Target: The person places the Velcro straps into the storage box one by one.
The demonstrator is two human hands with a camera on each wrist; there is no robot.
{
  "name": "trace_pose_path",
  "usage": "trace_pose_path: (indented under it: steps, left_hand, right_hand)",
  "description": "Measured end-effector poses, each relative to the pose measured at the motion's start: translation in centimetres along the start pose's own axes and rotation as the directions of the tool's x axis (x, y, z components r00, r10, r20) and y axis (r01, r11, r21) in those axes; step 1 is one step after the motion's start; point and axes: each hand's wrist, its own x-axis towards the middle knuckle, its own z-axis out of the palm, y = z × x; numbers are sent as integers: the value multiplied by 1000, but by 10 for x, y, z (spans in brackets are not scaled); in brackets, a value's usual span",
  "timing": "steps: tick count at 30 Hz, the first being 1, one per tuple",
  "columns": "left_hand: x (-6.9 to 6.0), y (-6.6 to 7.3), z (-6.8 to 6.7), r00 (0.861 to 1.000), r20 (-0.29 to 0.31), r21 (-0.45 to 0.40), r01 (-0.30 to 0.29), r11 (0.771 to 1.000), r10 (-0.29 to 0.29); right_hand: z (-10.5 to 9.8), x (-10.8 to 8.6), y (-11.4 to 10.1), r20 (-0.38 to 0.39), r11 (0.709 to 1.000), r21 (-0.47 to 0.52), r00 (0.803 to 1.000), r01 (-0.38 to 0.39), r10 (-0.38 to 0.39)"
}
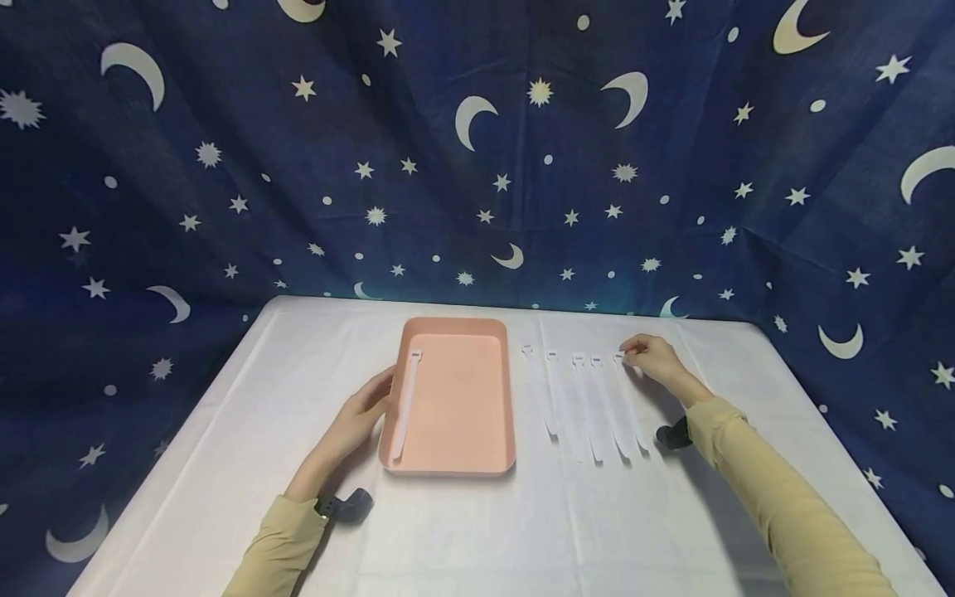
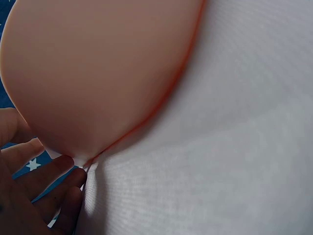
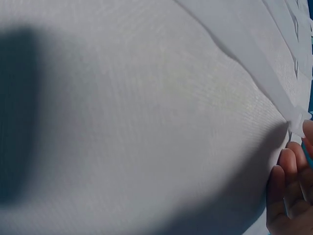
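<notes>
White strap (image 1: pixel 631 398): R hand (image 1: pixel 652 358) has its head pinched betw. thumb & fingertips, far R of the tray (image 1: pixel 462 398). L hand (image 1: pixel 361 410) isn't clenched; fingers lie against the tray's L wall. For a clean lift, I'd take the head only, firm but light, & raise it well up so the tail clears the 4 other straps (image 1: pixel 606 398) betw. it & the tray; L pressure gentle, else the tray may slide. Lone strap (image 1: pixel 406 406) lies in the tray, along its L side. Cloth (image 1: pixel 462 539) under tray, blue curtain (image 1: pixel 418 124) behind.
</notes>
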Motion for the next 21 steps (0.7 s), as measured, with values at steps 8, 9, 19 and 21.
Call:
trace_pose_path:
  steps: [8, 9, 19, 21]
  left_hand:
    - [-1, 0, -1, 1000, -1, 11, -11, 1000, 11]
    - [0, 0, -1, 1000, -2, 10, -10, 1000, 10]
    - [-1, 1, 0, 1000, -1, 12, 13, 1000, -13]
    - [-1, 1, 0, 1000, -1, 15, 14, 1000, -14]
  right_hand:
    - [5, 0, 4, -60, 999, 29, 998, 13, -11]
    - [6, 0, 4, -68, 999, 40, 998, 8, -6]
    - [10, -6, -3, -113, 987, 152, 992, -45, 63]
    - [10, -7, -4, -120, 986, 160, 990, -50, 70]
